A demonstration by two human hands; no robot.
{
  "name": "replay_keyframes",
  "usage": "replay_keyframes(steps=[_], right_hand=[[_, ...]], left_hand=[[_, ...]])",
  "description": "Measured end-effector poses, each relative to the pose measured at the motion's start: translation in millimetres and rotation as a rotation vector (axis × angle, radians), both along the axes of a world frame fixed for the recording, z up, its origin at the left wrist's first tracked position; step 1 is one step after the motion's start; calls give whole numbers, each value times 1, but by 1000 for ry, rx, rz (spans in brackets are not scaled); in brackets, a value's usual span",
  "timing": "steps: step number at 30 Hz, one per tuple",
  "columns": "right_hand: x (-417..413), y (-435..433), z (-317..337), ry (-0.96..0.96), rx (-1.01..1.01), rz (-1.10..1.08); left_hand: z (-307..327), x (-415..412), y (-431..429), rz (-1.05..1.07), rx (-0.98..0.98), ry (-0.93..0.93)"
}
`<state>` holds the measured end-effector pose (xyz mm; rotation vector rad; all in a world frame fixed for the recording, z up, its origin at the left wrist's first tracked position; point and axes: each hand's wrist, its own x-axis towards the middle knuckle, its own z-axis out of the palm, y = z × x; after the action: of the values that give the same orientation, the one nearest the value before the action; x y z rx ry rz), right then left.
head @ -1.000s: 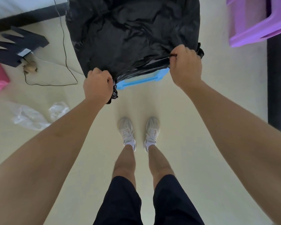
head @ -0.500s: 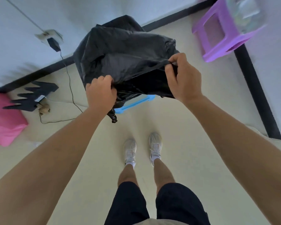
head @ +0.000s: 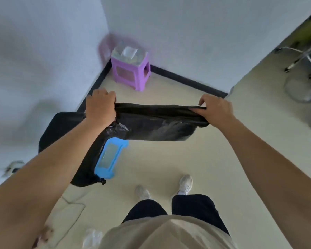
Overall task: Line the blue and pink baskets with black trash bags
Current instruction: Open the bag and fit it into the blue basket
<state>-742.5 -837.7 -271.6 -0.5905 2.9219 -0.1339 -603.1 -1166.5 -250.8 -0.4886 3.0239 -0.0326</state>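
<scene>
Head view shows both hands raised in front of the person, stretching a black bag (head: 156, 123) between them. The left hand (head: 100, 106) has its grip closed on the bag's left end, fist bunched around the plastic; the right hand (head: 216, 110) pinches the right end, fingers folded over the top edge. The bag hangs taut and nearly level between them, held in the air, clear of the floor.

Below and to the left stands the blue basket (head: 109, 157). Only one side of its blue rim shows; the rest is covered by another sheet of black plastic (head: 65, 130) draped over it, with a knotted corner hanging near the rim. So the blue basket appears to be lined already, or nearly so. The pink basket is not in view.

Judged from this, the step in hand is opening out a second bag. Next the mouth has to be found and pulled apart, so one layer should go to each hand, then the bag carried to the pink basket, wherever it stands.

A purple stool (head: 131, 72) sits in the corner.
</scene>
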Motion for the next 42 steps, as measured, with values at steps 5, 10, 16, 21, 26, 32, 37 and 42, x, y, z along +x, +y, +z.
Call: replay_keyframes(steps=[5,10,16,21,26,32,37,42], right_hand=[[8,171,55,70,45,-369],[39,368,93,250,-14,-692],[100,598,125,411,84,-916],[156,743,144,363,91,-1080],[172,862,135,352,144,-1156],[162,1002,111,260,251,-1293],[159,1125,121,153,247,-1475],[183,1233,131,213,245,-1659]], left_hand=[[85,-90,150,-400,-236,25],[127,-150,348,-614,-250,94],[143,-179,610,-755,-242,136],[148,-183,810,-953,-132,61],[136,-209,967,-1026,233,-9],[99,-256,1154,-700,997,-418],[111,-284,1312,-245,1405,-848],[126,-286,1470,-662,1237,-763]])
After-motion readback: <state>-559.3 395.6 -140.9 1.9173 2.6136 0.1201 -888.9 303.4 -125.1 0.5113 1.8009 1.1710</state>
